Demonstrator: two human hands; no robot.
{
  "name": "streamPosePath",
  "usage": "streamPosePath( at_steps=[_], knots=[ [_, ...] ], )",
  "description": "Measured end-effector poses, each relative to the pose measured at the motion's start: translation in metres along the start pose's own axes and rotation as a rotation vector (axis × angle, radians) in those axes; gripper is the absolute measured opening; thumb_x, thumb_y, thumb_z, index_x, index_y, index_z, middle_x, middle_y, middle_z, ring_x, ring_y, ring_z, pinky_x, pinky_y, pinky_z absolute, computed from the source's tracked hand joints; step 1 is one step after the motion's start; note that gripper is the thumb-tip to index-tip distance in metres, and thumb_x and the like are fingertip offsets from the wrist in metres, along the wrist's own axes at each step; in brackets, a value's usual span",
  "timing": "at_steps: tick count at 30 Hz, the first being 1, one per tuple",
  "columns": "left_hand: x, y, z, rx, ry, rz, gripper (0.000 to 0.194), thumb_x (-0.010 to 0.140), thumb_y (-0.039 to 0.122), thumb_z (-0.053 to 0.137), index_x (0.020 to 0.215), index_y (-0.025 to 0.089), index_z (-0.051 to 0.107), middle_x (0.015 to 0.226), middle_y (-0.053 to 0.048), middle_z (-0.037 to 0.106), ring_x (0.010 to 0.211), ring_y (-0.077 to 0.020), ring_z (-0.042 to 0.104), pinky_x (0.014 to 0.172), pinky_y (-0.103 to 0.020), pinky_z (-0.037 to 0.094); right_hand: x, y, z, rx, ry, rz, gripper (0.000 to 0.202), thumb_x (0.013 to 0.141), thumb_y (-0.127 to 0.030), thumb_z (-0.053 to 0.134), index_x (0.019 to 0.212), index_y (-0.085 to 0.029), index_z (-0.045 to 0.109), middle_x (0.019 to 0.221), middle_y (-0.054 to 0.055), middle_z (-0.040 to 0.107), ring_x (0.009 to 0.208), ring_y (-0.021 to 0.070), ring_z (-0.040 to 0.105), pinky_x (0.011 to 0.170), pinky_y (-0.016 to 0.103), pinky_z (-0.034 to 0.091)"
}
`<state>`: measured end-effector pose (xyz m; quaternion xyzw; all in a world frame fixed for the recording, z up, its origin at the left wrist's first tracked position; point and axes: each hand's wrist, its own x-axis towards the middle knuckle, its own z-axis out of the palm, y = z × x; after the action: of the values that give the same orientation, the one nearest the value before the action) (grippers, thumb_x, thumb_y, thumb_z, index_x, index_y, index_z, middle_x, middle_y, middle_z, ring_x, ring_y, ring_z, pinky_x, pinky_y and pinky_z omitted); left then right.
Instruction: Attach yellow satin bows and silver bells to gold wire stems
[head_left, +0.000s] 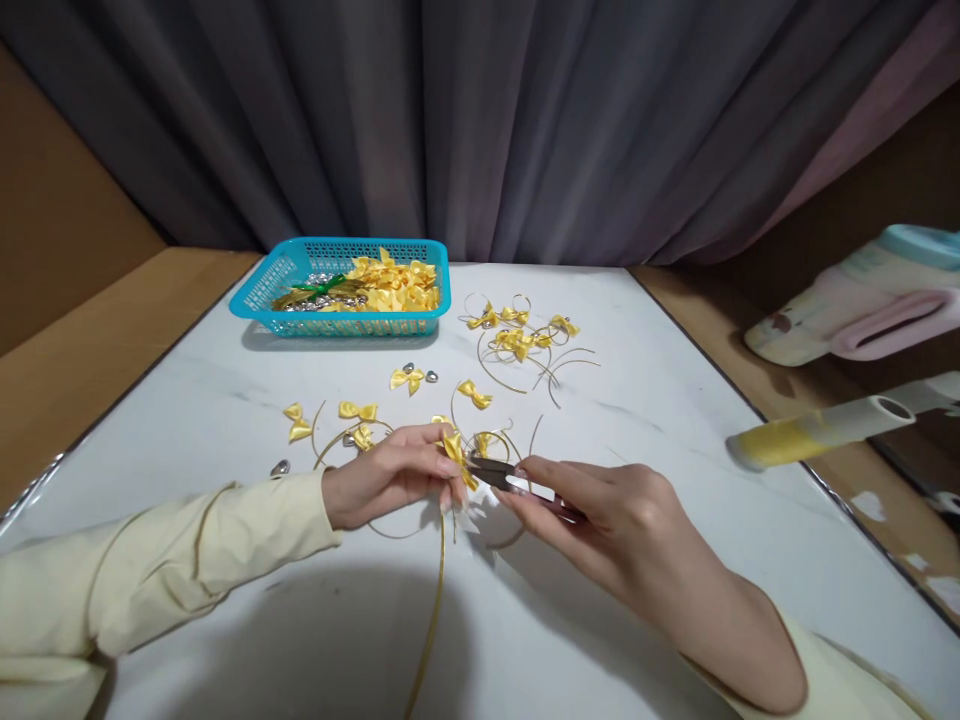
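Pinched between the fingers of my left hand is a yellow satin bow. A gold wire hangs below those fingers and curves toward the near edge. My right hand is closed around a pair of pliers, whose dark jaws touch or nearly touch the bow from the right. Whatever lies between the jaw tips is too small to make out. Around both hands lie loose bows, curved gold wires and small silver heart-shaped beads.
A blue plastic basket at the back left holds yellow bows, silver beads and a tied wire bundle. Bows on curved wires form a pile behind my right hand. At right are a tumbler and a tube. Grey curtain hangs behind.
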<state>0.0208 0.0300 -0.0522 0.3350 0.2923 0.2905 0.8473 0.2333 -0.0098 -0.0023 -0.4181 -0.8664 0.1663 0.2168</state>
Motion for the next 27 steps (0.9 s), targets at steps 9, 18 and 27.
streamPosePath(
  at_steps=[9,18,27],
  knots=[
    [-0.001,0.002,0.003,0.047,0.041,0.008,0.010,0.070,0.013,0.064,0.076,0.011,0.056,0.064,-0.007,0.070,0.055,-0.0111,0.058,0.056,-0.020,0.043,-0.002,-0.002,0.013,-0.190,0.137,-0.086,0.024,0.093,-0.023,0.041,0.079,-0.013,0.059,0.052,-0.001,0.051,0.039,0.0094,0.036,0.043,0.026,0.022],
    [-0.001,0.003,0.005,0.068,0.030,0.027,0.006,0.072,0.013,0.062,0.075,0.012,0.057,0.065,-0.005,0.069,0.056,-0.0100,0.057,0.057,-0.019,0.042,-0.002,-0.004,0.018,-0.295,0.136,-0.074,0.026,0.094,-0.024,0.041,0.075,-0.014,0.056,0.050,-0.003,0.048,0.038,0.0104,0.037,0.043,0.027,0.020],
    [0.001,0.001,0.003,0.079,0.036,0.029,0.006,0.073,0.012,0.062,0.077,0.012,0.058,0.066,-0.005,0.070,0.058,-0.0099,0.058,0.058,-0.019,0.042,-0.003,-0.004,0.018,-0.302,0.122,-0.063,0.028,0.094,-0.025,0.039,0.073,-0.015,0.054,0.050,-0.003,0.048,0.038,0.0104,0.038,0.042,0.026,0.020]
  ],
)
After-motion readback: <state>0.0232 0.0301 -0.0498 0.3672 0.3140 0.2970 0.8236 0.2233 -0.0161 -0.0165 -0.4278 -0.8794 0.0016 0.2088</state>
